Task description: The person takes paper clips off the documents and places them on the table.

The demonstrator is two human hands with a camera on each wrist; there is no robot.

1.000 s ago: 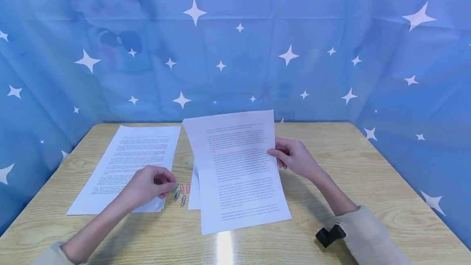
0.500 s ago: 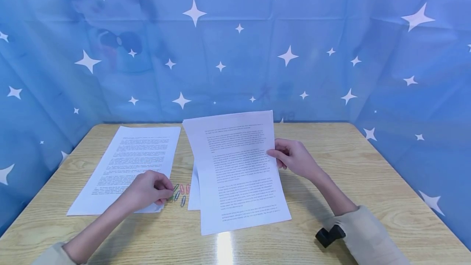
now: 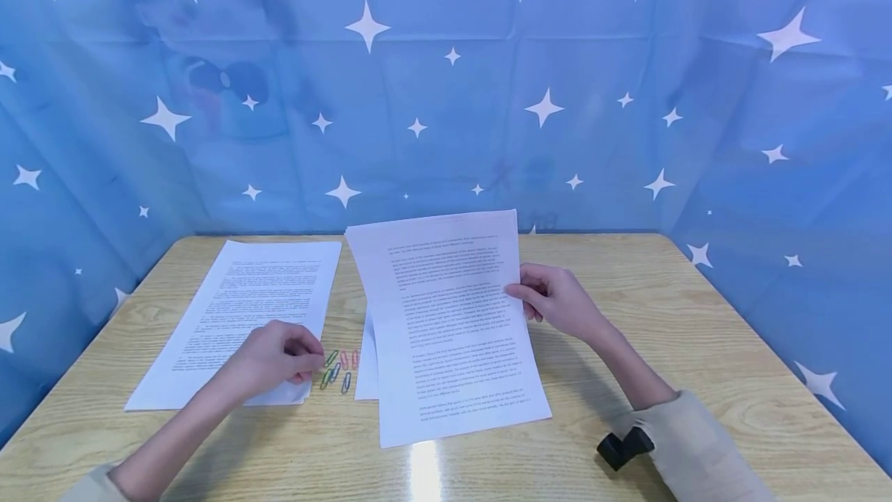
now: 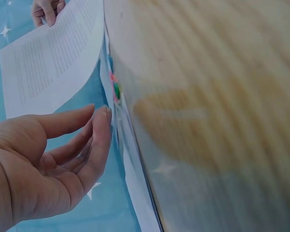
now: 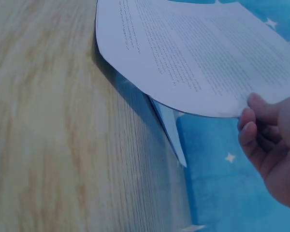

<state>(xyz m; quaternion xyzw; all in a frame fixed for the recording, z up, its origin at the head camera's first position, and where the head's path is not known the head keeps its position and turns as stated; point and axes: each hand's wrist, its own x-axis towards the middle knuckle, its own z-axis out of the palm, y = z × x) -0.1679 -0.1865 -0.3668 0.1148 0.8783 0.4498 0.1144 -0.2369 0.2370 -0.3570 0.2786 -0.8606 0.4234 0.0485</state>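
Observation:
My right hand (image 3: 557, 297) pinches the right edge of a few printed sheets of paper (image 3: 460, 316) between thumb and fingers and holds them raised and tilted. In the right wrist view the sheets (image 5: 183, 63) bow down from that grip. My left hand (image 3: 275, 359) hovers over the lower right corner of a printed paper stack (image 3: 272, 277), just left of several paper clips (image 3: 346, 383) in green, pink and blue. In the left wrist view the left hand's fingers (image 4: 100, 140) are loosely bent, thumb and forefinger tips close together with nothing showing between them.
More white paper (image 3: 367, 366) lies on the wooden table (image 3: 592, 254), partly hidden under the raised sheets. A blue curtain with white stars (image 3: 446, 99) stands behind the table. A black device (image 3: 625, 448) sits at the right sleeve.
My left hand has drawn slightly left and down from the paper clips, so the green ones show more fully. The right hand and its sheets have stayed nearly still.

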